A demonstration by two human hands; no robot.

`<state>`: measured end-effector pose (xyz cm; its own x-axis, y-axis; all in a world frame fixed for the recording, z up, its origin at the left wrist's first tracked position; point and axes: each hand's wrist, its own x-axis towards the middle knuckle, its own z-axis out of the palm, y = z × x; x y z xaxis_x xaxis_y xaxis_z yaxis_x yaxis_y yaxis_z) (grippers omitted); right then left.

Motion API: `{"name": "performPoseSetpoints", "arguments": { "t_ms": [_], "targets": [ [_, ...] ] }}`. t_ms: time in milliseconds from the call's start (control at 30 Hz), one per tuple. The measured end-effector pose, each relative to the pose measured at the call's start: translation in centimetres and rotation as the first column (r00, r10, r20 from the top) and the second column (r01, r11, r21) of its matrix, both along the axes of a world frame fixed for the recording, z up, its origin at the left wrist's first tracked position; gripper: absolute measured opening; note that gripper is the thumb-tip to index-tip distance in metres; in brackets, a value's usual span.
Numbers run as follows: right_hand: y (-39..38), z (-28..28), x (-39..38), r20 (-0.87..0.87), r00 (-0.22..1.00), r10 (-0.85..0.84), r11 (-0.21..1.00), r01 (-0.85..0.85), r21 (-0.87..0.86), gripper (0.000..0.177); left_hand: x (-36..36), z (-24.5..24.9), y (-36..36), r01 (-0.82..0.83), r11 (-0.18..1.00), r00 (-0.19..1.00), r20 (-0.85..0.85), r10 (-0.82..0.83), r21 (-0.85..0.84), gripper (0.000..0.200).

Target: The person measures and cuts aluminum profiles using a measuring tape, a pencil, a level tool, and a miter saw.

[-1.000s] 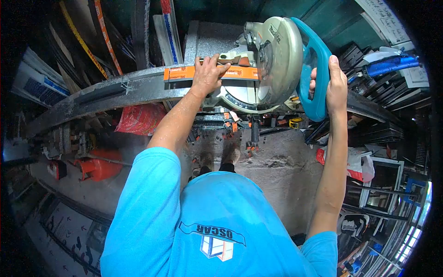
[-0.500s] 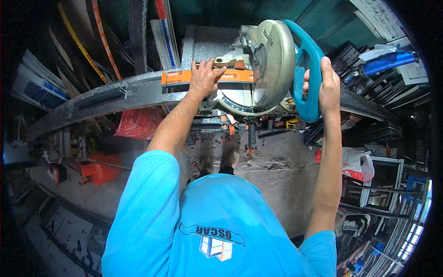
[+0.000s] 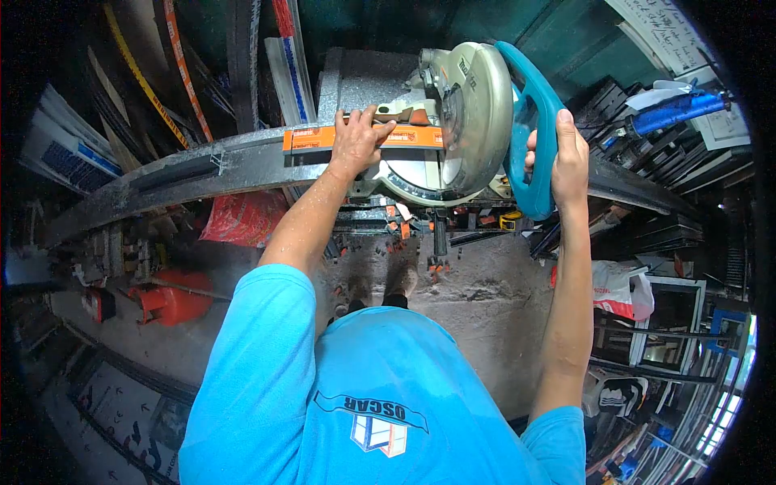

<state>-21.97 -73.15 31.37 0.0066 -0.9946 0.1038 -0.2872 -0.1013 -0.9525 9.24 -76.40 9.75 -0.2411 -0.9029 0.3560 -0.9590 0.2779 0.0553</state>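
Observation:
An orange-labelled bar (image 3: 307, 139) lies across the base of a miter saw (image 3: 477, 121), its right end at the blade guard. Over the bar, left of the guard, my left hand (image 3: 357, 144) presses down with its fingers spread and bent over the far edge. My right hand (image 3: 568, 166) is wrapped round the teal saw handle (image 3: 543, 97), thumb pointing up along it. The blade is mostly hidden by the guard. The scale plate (image 3: 412, 179) shows under the bar.
A long metal rail (image 3: 194, 170) runs left from the saw. Profiles (image 3: 287, 81) lean at the back left. A red gas cylinder (image 3: 170, 297) lies on the floor at left. Small offcuts lie near the feet. A white and red bag (image 3: 622, 291) and framed pieces are at right.
The view has shifted slightly. The saw handle and my right hand appear a little lower in view. My left hand remains on the bar.

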Motion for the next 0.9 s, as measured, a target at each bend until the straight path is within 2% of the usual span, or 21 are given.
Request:
{"name": "performPoseSetpoints", "arguments": {
  "t_ms": [400, 567, 600, 633, 700, 733, 867, 900],
  "targets": [
    [-0.3, 0.0, 0.0, 0.009, 1.000, 0.017, 1.000, -0.016, -0.013, 0.055, -0.1, -0.3, -0.1, -0.010, 1.000, 1.000, 0.003, 0.010, 0.022, 0.067],
    [-3.5, 3.5, -0.1, -0.025, 0.999, 0.032, 0.988, -0.027, 0.154, 0.068, 0.0, 0.2, 0.0, -0.004, 0.999, 1.000, -0.028, 0.005, 0.038, 0.066],
    [-3.9, 4.6, 0.2, -0.031, 0.999, 0.044, 0.980, -0.037, 0.195, 0.075, -0.1, 1.0, 0.2, 0.002, 0.992, 0.999, -0.053, 0.005, 0.122, 0.067],
    [-4.1, 5.5, 0.6, -0.019, 0.999, 0.037, 0.982, -0.033, 0.185, 0.075, 0.0, 1.2, 0.2, 0.006, 0.994, 0.999, -0.041, -0.002, 0.113, 0.067],
    [-4.7, 6.9, 1.5, -0.140, 0.990, 0.004, 0.993, 0.012, 0.114, 0.082, 0.4, 1.2, 0.5, 0.047, 0.995, 0.995, -0.093, -0.038, 0.093, 0.067],
    [-6.1, 7.0, 1.0, -0.179, 0.983, 0.037, 0.990, -0.012, 0.137, 0.086, 0.6, 1.4, 0.9, 0.049, 0.993, 0.994, -0.107, -0.038, 0.106, 0.063],
    [-8.5, 9.0, 1.3, -0.194, 0.979, 0.059, 0.986, -0.027, 0.164, 0.083, 2.1, 1.5, 3.5, 0.135, 0.988, 0.988, -0.087, -0.128, 0.081, 0.057],
    [-9.0, 9.6, 1.5, -0.273, 0.961, 0.052, 0.995, -0.026, 0.099, 0.080, 2.4, 2.0, 4.3, 0.166, 0.980, 0.981, -0.116, -0.154, 0.107, 0.054]
  ]
}}
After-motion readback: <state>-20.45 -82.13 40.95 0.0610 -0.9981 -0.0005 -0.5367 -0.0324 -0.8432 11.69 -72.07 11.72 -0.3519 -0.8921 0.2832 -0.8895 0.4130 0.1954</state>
